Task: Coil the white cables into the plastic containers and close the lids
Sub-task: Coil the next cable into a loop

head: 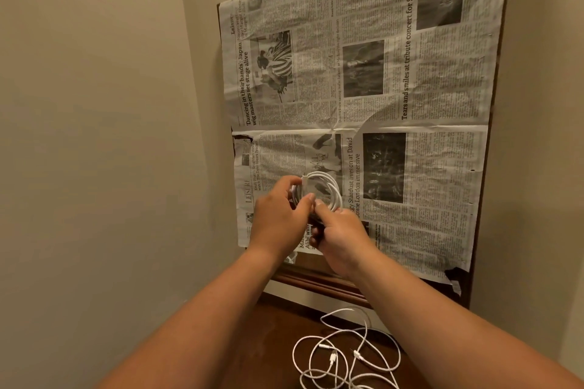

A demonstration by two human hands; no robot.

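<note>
Sprawling loose on the brown bench (271,344), white cables (332,358) are lying in a tangle between the forearms. Farther out, both hands are holding a coiled white cable (331,185) up in the air: the left hand (278,218) is curling round its left side while the right hand (339,240) is pinching its lower edge. Behind the coil, crumpled newspaper (410,88) is covering a board against the wall.

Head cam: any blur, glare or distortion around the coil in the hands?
Head view: warm, dim, even light with no glare. The coiled white cable is bright but its loops are distinct. The left hand and right hand gripping it look sharp. Wide-angle stretch swells the forearms at the bottom edge. The newspaper headlines read, the small print does not. The loose cables run off the bottom edge.
</note>
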